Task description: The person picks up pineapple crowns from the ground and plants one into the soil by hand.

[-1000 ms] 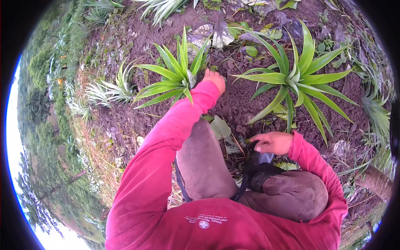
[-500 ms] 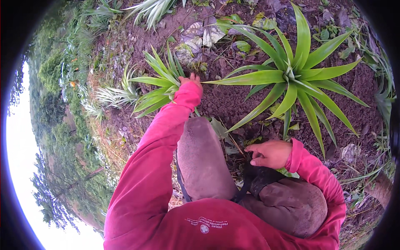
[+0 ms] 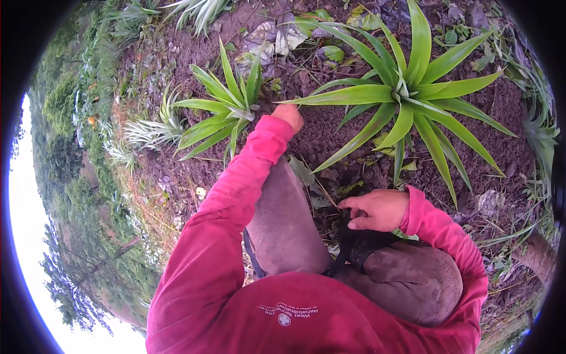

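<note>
My left hand [image 3: 289,117] is low over the soil between two spiky-leaved plants, its fingers hidden from view. Close on its left grows the smaller rosette plant [image 3: 233,112], with narrow green leaves and a pale centre. A long leaf tip of the larger rosette plant [image 3: 403,95] reaches over this hand from the right. My right hand [image 3: 378,210] hovers near my bent knee, below the larger plant, with index finger stretched out and thumb apart. Nothing shows in it.
Dark, crumbly soil [image 3: 330,133] surrounds the plants. Dry pale leaves [image 3: 291,39] lie beyond. Whitish spiky plants [image 3: 154,133] grow at the left, before a green slope with trees. A brown stump-like piece [image 3: 535,257] stands at the right edge.
My left hand has moved a little to the right, away from the smaller plant's base, whose leaves now spread more upright. My right hand stays by the knee.
</note>
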A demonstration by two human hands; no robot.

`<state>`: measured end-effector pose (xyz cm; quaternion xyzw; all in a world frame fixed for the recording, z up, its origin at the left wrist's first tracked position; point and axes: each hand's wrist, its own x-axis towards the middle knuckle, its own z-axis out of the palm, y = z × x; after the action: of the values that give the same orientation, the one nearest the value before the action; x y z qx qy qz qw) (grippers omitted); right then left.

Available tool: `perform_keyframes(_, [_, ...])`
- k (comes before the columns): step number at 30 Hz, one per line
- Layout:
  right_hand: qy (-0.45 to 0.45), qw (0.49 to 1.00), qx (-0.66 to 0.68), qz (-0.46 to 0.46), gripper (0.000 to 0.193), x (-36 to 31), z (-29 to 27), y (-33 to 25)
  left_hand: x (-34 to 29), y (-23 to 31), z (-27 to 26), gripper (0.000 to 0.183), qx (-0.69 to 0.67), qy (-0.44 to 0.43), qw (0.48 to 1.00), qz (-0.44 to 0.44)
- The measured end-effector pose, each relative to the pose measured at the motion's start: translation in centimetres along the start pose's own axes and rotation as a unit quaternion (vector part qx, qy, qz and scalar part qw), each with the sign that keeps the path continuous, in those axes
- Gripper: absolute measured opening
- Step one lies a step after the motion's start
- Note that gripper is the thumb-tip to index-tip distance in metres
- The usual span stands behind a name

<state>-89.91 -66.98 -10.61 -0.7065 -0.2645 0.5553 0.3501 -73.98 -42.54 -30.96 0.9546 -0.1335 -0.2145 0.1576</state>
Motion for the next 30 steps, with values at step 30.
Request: perform_keyframes(30, [-0.009,0.995,0.098,0.035,0.050,0.9,0.2,-0.6,-13.1,8.3,-3.9,0.037,-0.220,-0.121,0.958,0.141])
